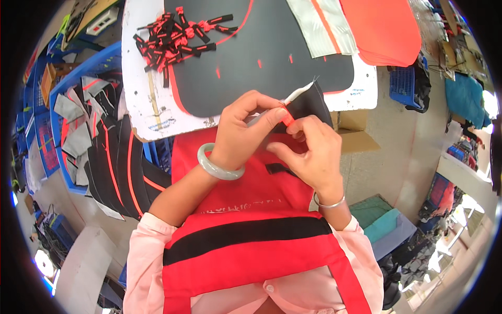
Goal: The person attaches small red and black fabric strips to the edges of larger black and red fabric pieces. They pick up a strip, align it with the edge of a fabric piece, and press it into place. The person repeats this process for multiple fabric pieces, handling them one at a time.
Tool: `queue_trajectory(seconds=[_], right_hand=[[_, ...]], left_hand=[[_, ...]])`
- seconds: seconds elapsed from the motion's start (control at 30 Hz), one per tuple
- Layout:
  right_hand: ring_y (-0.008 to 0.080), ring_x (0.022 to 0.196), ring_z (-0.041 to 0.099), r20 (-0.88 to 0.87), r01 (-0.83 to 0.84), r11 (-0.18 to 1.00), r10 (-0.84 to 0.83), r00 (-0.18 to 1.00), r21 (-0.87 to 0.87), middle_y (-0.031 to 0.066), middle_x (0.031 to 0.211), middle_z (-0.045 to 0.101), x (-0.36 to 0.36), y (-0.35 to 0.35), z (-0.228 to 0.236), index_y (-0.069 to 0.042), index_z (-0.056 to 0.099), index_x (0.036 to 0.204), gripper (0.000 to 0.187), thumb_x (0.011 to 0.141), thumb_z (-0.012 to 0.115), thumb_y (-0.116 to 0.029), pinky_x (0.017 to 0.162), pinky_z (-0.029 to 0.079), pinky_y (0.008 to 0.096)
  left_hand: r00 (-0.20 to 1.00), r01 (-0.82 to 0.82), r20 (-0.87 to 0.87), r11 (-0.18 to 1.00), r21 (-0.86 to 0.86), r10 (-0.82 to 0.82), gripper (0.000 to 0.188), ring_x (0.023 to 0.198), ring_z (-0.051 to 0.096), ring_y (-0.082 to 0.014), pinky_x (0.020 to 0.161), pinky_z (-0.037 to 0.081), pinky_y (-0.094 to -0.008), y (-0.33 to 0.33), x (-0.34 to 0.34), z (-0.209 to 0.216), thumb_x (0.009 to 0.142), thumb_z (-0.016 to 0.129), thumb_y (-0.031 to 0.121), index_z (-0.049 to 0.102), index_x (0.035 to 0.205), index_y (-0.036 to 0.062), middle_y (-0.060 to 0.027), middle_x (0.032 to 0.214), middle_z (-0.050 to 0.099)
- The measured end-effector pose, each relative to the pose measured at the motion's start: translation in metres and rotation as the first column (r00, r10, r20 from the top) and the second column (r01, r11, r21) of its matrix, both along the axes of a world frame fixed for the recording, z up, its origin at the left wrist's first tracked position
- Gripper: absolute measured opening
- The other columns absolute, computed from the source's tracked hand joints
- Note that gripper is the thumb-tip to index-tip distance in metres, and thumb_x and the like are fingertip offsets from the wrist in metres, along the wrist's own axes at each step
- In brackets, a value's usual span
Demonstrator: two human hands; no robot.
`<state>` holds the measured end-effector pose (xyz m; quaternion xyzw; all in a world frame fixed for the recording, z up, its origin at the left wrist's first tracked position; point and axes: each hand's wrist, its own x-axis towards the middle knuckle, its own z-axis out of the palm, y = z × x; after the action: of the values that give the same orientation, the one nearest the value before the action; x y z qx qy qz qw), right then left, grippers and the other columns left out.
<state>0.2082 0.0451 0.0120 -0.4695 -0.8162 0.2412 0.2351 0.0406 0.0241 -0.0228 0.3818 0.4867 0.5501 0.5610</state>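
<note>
My left hand (244, 124) pinches a short orange-red strip (287, 118) between thumb and fingertips. From that pinch a white cord-like piece (299, 92) sticks up, frayed threads at its tip. Closed on the same strip from the other side is my right hand (317, 152), its thumb apart and pointing left. A black fabric piece (311, 106) rises behind the right fingers, beside the white piece; how these parts join is hidden by my fingers. Both hands hover over the red apron (246, 201) on my lap, just short of the table edge.
Ahead stands a white table (151, 118) bearing a dark grey panel (251, 86), a pile of black-and-red tabs (175, 42), a silver-grey strip (324, 29) and orange-red sheets (381, 31). A blue crate (70, 172) of cut pieces is at left. An open cardboard box (358, 141) sits right.
</note>
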Motion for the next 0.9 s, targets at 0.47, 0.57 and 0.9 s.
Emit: queue_trajectory(seconds=[0.47, 0.57, 0.9], right_hand=[[0.027, 0.058, 0.062, -0.242, 0.116, 0.956, -0.184, 0.953, -0.271, 0.0108, 0.067, 0.06, 0.002, -0.008, -0.003, -0.001, 0.059, 0.082, 0.017, 0.085, 0.068, -0.016, 0.055, 0.049, 0.0412], [0.0159, 0.061, 0.064, -0.481, -0.066, 0.657, -0.476, 0.736, -0.751, 0.0085, 0.069, 0.066, 0.01, -0.007, -0.013, 0.002, 0.061, 0.082, 0.023, 0.094, 0.058, -0.017, 0.057, 0.05, 0.0316], [0.0227, 0.081, 0.062, -0.538, 0.292, 0.934, -0.141, 0.831, 0.205, 0.0116, 0.095, 0.062, 0.019, -0.014, 0.001, -0.005, 0.064, 0.091, 0.027, 0.071, 0.082, -0.003, 0.063, 0.05, 0.0321]], left_hand=[[0.998, 0.05, 0.023, 0.998, 0.024, -0.051, 0.007, 0.088, 0.061, -0.0097, 0.081, 0.049, -0.0238, 0.004, 0.008, 0.006, 0.091, 0.067, 0.001, 0.065, 0.097, -0.0019, -0.0053, 0.095, 0.066], [0.996, -0.005, -0.09, 0.99, 0.144, 0.018, 0.008, 0.087, 0.062, -0.0118, 0.08, 0.049, -0.0251, 0.004, 0.009, 0.01, 0.09, 0.067, 0.0, 0.064, 0.097, -0.0018, -0.0065, 0.094, 0.065], [0.992, 0.082, -0.101, 0.99, 0.112, -0.07, 0.008, 0.086, 0.06, -0.0088, 0.08, 0.049, -0.0245, 0.019, 0.012, 0.03, 0.094, 0.065, 0.004, 0.062, 0.097, -0.0017, -0.0035, 0.092, 0.066]])
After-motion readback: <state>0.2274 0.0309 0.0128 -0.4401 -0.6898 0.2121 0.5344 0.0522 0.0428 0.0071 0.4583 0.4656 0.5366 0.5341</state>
